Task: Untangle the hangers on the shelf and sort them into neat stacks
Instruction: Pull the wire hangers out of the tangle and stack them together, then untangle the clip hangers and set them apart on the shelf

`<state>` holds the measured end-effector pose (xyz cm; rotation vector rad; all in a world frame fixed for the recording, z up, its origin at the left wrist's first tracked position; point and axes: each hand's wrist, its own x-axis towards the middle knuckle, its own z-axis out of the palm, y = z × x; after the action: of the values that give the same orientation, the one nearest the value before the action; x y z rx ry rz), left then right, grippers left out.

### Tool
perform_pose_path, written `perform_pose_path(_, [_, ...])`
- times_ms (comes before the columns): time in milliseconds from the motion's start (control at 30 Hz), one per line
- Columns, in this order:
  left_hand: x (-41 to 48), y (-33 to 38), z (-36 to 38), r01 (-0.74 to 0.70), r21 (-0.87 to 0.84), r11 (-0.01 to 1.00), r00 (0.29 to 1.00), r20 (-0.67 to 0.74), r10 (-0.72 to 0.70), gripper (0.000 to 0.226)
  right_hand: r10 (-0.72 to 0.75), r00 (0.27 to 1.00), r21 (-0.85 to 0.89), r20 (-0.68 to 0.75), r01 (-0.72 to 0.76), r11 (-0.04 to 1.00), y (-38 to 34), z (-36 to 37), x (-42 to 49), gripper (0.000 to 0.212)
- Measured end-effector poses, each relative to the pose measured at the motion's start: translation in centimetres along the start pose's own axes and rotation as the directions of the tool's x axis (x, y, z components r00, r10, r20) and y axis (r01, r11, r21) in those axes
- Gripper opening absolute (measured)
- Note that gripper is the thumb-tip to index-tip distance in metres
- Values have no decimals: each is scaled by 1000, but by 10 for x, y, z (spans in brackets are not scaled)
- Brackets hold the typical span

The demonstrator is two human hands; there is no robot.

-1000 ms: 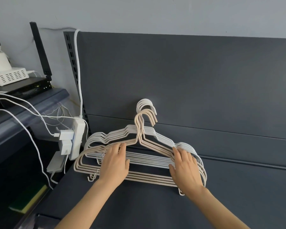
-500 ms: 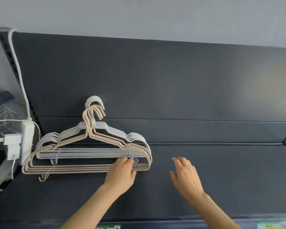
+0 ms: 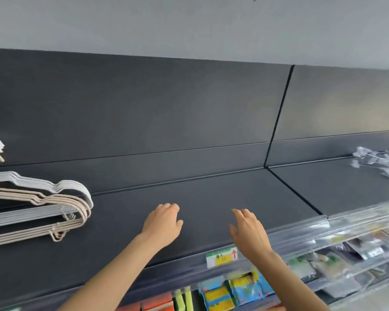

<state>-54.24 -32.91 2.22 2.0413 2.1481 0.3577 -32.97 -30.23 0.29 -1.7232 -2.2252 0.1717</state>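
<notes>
Both hands empty: left hand [image 3: 162,225] w/ fingers loosely curled, right hand [image 3: 248,232] w/ fingers relaxed, slightly spread. Both sit low at the dark shelf [image 3: 211,198]; can't tell if they touch it. Forearms cross the front rail near the price tag [image 3: 221,257]. Hangers [image 3: 43,205] lie on the shelf well left of both hands, partly cut off by the frame edge, so the left hand is nearer. Long axis runs left-right along the shelf. Shoulder ends point right twd the hands, hooks twd the back panel [image 3: 144,108]. Beige set overlaps the white set. Any next reach probably goes leftward, left hand first.
</notes>
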Motion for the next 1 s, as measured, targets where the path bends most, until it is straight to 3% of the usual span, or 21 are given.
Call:
perform_pose_path(500, [84,184,68,-199,-32,980,977,69,200,36,211,977,17,-42,-210,978,192,-70,-2,42])
perform_pose_path(633, [121,234,89,-244,-65,968,965,76,249,37,225,973,-14,-43,-226,974,243,-83,18,36])
perform_pose_path(1000, [239,362,126,-332,-87,939,936,97,340,37,280,958,-5,-63,-281,960,373,-117,92,46])
